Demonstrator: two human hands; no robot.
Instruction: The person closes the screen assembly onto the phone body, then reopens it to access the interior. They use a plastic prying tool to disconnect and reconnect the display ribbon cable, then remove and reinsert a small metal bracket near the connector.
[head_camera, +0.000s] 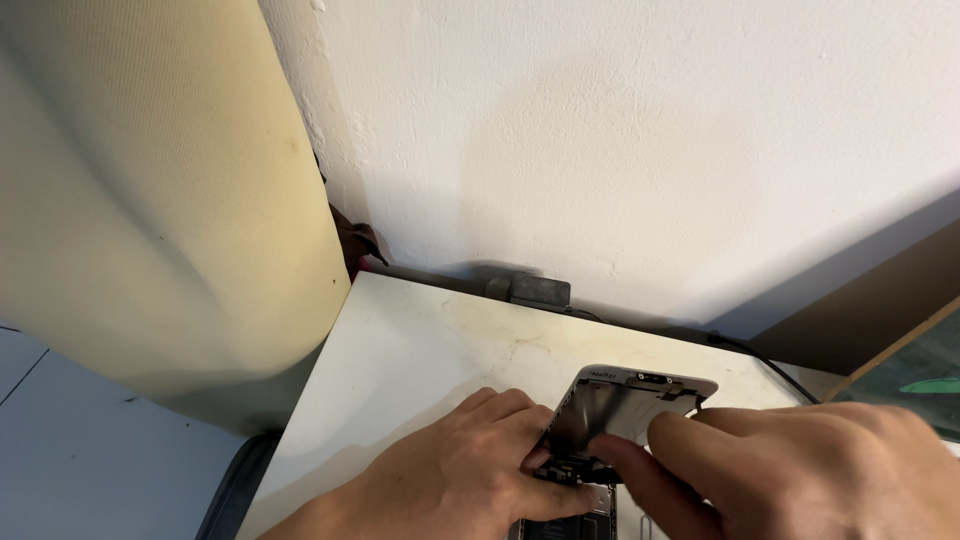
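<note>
Two hands pinch an opened phone (620, 420) on the worktop (420, 360); left hand (470, 470) beside its hinge, right hand (800, 475) gripping the raised screen.

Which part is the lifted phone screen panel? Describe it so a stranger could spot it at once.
Start at the white table against the white wall. Near its front edge, the left hand and right hand meet over an opened phone. The screen panel is the tilted, silvery grey rectangle with rounded corners rising between them.

Silver and grey against white and cream

The silver-grey metal phone screen panel (625, 410) is dark-edged; under it the white scuffed bench (420, 360); behind it a white plaster wall (620, 140); left, cream fabric (150, 190).
</note>
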